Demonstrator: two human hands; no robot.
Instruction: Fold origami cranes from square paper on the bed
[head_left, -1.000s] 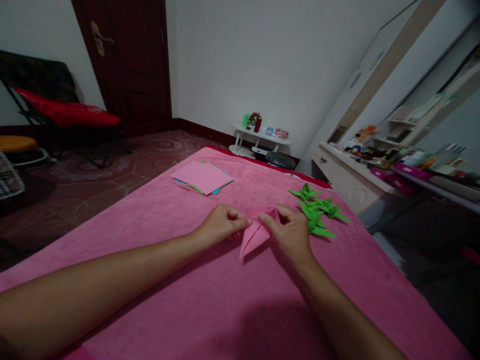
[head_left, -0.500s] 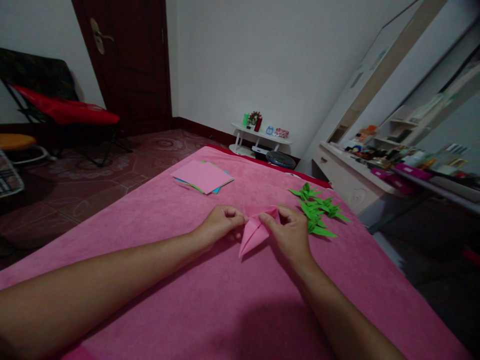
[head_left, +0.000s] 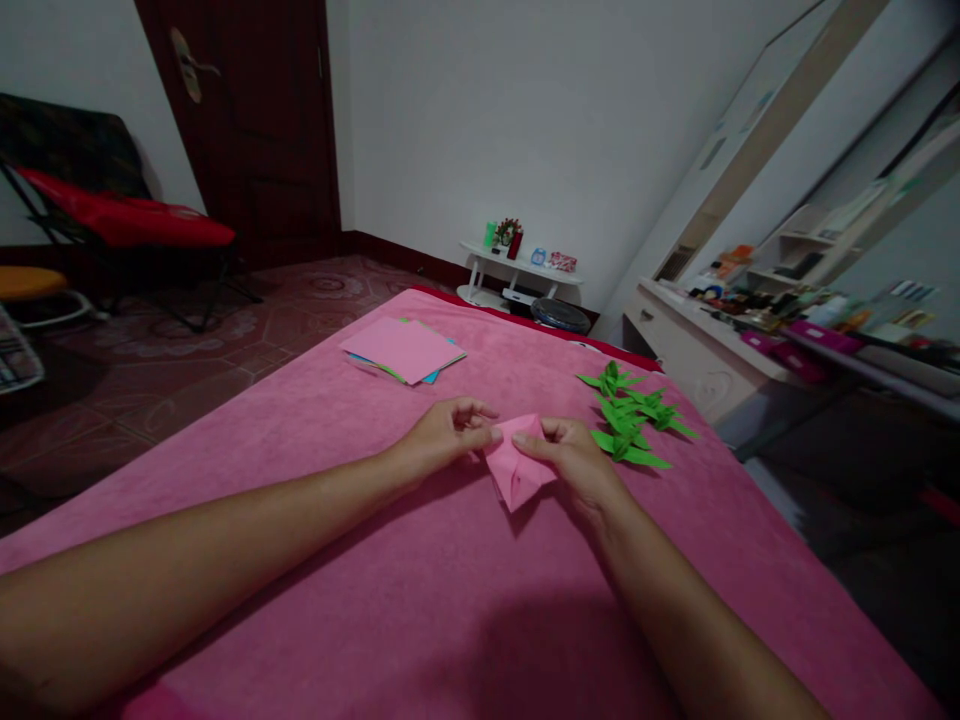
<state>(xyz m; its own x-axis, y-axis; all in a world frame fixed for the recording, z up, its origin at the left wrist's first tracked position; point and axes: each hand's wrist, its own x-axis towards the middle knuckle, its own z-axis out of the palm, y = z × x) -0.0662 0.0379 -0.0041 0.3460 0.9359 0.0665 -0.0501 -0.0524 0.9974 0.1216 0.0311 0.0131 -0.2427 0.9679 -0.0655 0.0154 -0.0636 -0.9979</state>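
Moved: folded pink paper piece (head_left: 514, 470) looks shorter than a second ago, its point now toward the person.
Left hand (head_left: 444, 440): pinches the paper's left edge.
Right hand (head_left: 571, 457): pinches its right edge.
Paper: low over the pink plush bed cover (head_left: 315, 470).
Risk: the soft cover gives no firm backing, so a crease may run crooked; an uneven pull could tear it.
Nearby: green folded paper pieces (head_left: 631, 418), near the right hand, could be swept aside.

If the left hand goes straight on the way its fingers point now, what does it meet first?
The folded pink paper, which the fingertips of the left hand seem to pinch at its near edge. Right behind it is the right hand, holding the paper's other side. Depth is hard to judge here.
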